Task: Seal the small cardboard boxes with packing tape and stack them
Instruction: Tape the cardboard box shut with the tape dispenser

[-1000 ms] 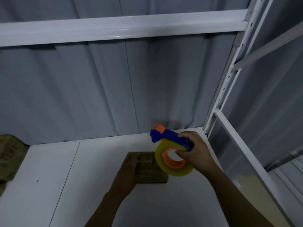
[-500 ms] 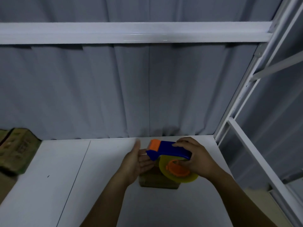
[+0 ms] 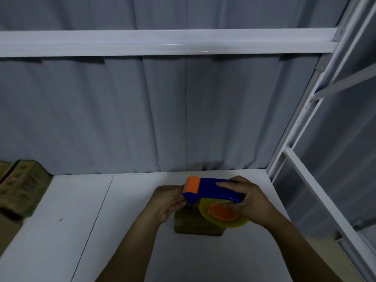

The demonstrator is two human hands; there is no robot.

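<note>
Left hand nearer dispenser, box half-hidden

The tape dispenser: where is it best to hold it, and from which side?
Grip the tape dispenser by its blue handle from the right end, as the right hand does. The orange roller at its left end and the yellow tape roll below must stay free.

Right grip curled, left grip partly hidden

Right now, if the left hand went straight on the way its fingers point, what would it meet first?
Probably the tape dispenser, at its blue nose under the orange roller; they may already touch.
</note>
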